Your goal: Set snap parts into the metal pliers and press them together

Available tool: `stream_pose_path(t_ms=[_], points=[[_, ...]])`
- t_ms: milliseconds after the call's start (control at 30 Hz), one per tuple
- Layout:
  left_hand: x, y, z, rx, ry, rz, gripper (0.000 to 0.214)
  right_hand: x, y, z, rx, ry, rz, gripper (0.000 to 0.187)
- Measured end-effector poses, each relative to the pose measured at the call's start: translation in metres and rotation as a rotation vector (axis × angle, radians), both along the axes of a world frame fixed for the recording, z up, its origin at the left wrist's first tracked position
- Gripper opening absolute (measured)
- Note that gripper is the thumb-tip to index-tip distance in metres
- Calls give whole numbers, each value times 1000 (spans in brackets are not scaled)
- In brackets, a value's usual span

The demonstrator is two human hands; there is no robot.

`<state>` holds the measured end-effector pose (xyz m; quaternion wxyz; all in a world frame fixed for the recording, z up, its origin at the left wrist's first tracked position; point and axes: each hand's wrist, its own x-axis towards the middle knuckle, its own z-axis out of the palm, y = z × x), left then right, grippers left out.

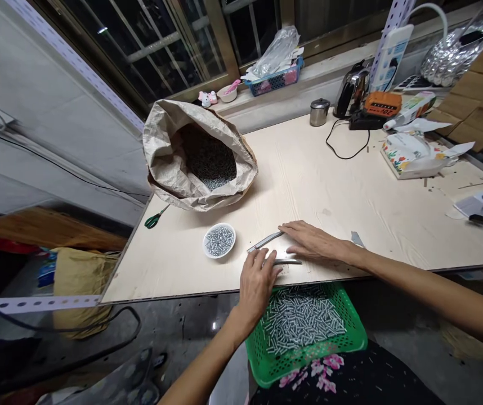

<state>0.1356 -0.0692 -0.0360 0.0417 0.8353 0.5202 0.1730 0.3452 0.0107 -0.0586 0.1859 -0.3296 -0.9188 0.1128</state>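
My left hand point(258, 284) rests at the table's front edge, fingers apart and bent downward. Its fingertips lie by the near end of a thin grey metal strip point(265, 241) and by the left end of a second, shiny strip point(289, 261). Whether they press on either one is hard to see. My right hand point(315, 241) reaches in from the right with fingers stretched out, the fingertips at the far end of the grey strip. Left of the strips stands a white bowl point(205, 247) of small metal screw-like pieces. Below the edge, a green basket point(357, 332) holds many similar pieces.
A large paper-lined sack point(161, 163) of small metal pieces stands at the back left, with green-handled scissors point(152, 220) beside it. A flat grey scrap point(357, 239) lies beyond my right wrist. Farther back are a tissue pack point(410, 154), a metal canister point(320, 112) and a kettle point(351, 90).
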Motion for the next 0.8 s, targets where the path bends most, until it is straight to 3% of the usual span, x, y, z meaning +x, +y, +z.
stream_pose_path(t_ms=[167, 300, 433, 500, 567, 633, 800], points=[[23, -17, -18, -86, -1, -97, 39, -21, 17, -13, 117, -65, -100, 16], [35, -24, -29, -131, -69, -86, 41, -30, 43, -19, 132, -42, -61, 17], [29, -29, -21, -108, -133, -60, 37, -27, 39, -8, 70, -29, -112, 16], [17, -30, -11, -60, -151, 76, 30, -23, 23, 0, 39, 17, -134, 13], [1, -28, 1, -38, -88, 311, 25, -18, 1, 6, -10, 71, -91, 14], [-16, -23, 10, -123, 47, 490, 26, -15, -19, 6, -84, 88, -11, 15], [-34, 6, 11, -587, 112, 542, 28, -24, -41, -14, -86, 22, 4, 10]])
